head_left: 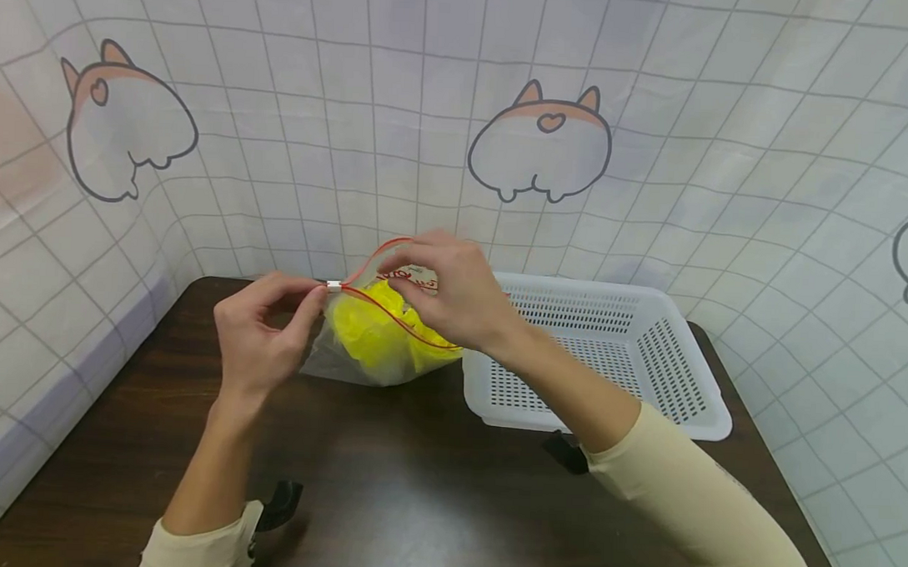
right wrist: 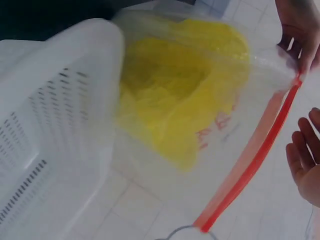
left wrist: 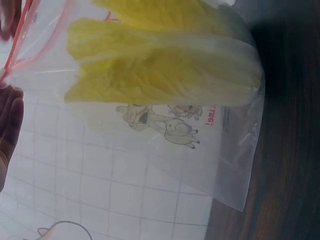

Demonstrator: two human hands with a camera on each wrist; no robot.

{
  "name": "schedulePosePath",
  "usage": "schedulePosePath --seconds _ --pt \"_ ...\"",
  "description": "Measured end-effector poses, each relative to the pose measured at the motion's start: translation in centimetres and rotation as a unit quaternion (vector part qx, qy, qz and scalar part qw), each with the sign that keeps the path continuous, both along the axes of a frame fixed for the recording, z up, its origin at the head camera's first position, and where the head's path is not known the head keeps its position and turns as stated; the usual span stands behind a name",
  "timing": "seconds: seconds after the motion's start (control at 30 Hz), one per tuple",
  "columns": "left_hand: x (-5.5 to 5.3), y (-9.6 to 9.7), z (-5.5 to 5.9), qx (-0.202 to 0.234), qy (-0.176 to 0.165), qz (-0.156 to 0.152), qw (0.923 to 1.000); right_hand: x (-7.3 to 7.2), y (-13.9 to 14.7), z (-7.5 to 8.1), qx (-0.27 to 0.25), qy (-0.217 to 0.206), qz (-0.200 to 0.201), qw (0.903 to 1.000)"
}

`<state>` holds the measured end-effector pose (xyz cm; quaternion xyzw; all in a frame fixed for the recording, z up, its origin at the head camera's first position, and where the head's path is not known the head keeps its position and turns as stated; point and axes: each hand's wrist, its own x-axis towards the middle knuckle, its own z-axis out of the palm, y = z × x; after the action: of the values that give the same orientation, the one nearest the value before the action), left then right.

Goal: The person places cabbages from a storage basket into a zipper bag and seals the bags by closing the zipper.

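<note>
A clear zip bag (head_left: 338, 365) with a red-edged mouth stands on the table, holding yellow leafy heads with pale stems, which look like napa cabbage (left wrist: 165, 65). My left hand (head_left: 260, 331) pinches the white slider (head_left: 334, 287) at the left end of the mouth. Over the parted red edges hovers my right hand (head_left: 461, 292), thumb and fingers spread apart. From the right wrist view, that right hand (right wrist: 306, 157) looks relaxed and apart from the bag, while the left hand (right wrist: 300, 35) grips the bag's corner. Red print and cartoon drawings show on the plastic.
A white perforated basket (head_left: 599, 418) stands right of the bag, close beside it. The dark wooden table (head_left: 402, 490) extends toward me. Behind and at both sides hangs a white gridded cloth (head_left: 339, 146) with cartoon animals.
</note>
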<state>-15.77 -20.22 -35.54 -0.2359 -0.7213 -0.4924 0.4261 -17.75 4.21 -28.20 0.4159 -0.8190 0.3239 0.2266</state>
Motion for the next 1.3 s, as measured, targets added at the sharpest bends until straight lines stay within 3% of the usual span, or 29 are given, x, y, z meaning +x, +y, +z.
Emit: schedulePosePath --seconds 0.27,0.47,0.67,0.97,1.3 --pt "0.2 0.2 0.2 -0.032 0.01 0.011 0.9994 -0.3 -3.2 0.9 0.1 -0.045 0.018 0.9939" --pt "0.1 0.3 0.3 -0.035 0.022 0.003 0.9991 -0.4 -3.9 1.5 0.144 -0.035 0.012 0.9888" --pt "0.2 0.4 0.3 -0.046 0.026 0.019 0.9984 -0.6 -4.4 1.7 0.166 -0.039 0.011 0.9853" --pt "0.1 0.5 0.2 -0.053 0.047 0.042 0.9966 -0.6 -4.8 1.5 0.215 0.0 -0.008 0.9765" --pt "0.2 0.2 0.1 -0.043 0.049 0.059 0.9961 -1.4 -3.3 1.3 0.221 -0.015 -0.01 0.9751"
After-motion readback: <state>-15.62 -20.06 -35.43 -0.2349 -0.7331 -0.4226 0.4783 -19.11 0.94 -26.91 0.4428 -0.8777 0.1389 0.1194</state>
